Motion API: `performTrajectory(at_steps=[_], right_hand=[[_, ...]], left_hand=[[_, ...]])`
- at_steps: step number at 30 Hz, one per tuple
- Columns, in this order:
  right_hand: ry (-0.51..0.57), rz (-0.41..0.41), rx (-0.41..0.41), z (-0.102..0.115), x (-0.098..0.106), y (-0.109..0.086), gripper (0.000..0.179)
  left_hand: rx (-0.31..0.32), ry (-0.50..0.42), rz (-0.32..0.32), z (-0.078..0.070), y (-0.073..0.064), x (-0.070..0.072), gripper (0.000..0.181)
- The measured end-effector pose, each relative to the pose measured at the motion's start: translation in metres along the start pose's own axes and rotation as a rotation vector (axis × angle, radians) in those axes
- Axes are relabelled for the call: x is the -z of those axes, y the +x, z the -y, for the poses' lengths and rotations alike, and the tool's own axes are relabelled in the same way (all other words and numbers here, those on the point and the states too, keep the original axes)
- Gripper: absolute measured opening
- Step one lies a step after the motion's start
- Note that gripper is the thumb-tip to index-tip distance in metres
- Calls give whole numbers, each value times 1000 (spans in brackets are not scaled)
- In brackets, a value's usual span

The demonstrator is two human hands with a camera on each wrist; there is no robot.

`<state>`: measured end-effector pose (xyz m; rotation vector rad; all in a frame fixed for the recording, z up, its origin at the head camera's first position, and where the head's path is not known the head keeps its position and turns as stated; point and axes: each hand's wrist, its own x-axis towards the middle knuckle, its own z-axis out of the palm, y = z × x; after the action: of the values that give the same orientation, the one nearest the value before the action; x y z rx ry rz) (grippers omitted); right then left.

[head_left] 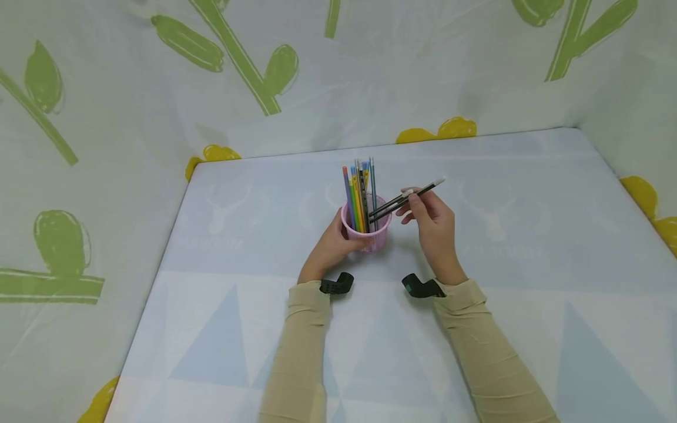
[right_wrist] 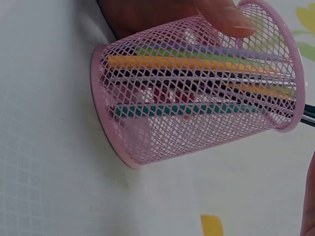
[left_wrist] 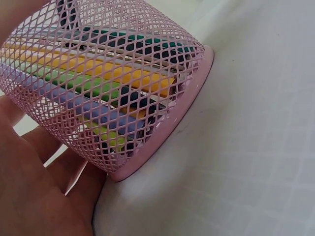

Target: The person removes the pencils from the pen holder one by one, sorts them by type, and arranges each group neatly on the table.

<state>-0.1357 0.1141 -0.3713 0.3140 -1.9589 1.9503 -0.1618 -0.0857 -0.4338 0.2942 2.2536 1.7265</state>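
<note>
A pink mesh pencil cup (head_left: 376, 241) stands on the table, and my left hand (head_left: 329, 248) grips it around its left side, thumb across the front. Several colored pencils (head_left: 357, 202) lean inside it, purple, green, yellow and dark ones. To the right of the cup, my right hand (head_left: 436, 226) pinches dark pencils (head_left: 431, 187) with pale ends. They slant down to the left, their lower ends within the cup's mouth. Through the mesh in the left wrist view, the cup's pencils (left_wrist: 147, 78) reach near its base. The right wrist view shows the dark pencils (right_wrist: 309, 112) crossing the rim.
A pale cloth with blue triangles covers the table (head_left: 211, 329). Behind and beside it hangs a light wall cloth (head_left: 370, 76) with green plant and yellow shapes. Black wrist devices (head_left: 338, 284) sit at both cuffs.
</note>
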Motion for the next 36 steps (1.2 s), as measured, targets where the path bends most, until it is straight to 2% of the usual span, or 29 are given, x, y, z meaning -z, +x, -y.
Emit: performTrajectory(at_steps=[5, 9, 20, 28, 36], right_hand=[[12, -22, 17, 3, 4, 1, 25], [62, -18, 31, 2, 5, 2, 24], [135, -55, 36, 2, 7, 4, 25], [253, -43, -7, -11, 10, 6, 27], [340, -67, 5, -18, 12, 7, 27]], left_hand=[[10, -12, 13, -17, -7, 1, 90], [4, 15, 8, -23, -11, 1, 89], [18, 25, 0, -24, -11, 1, 89], [-17, -18, 21, -25, -9, 1, 88], [19, 9, 11, -24, -10, 1, 89]])
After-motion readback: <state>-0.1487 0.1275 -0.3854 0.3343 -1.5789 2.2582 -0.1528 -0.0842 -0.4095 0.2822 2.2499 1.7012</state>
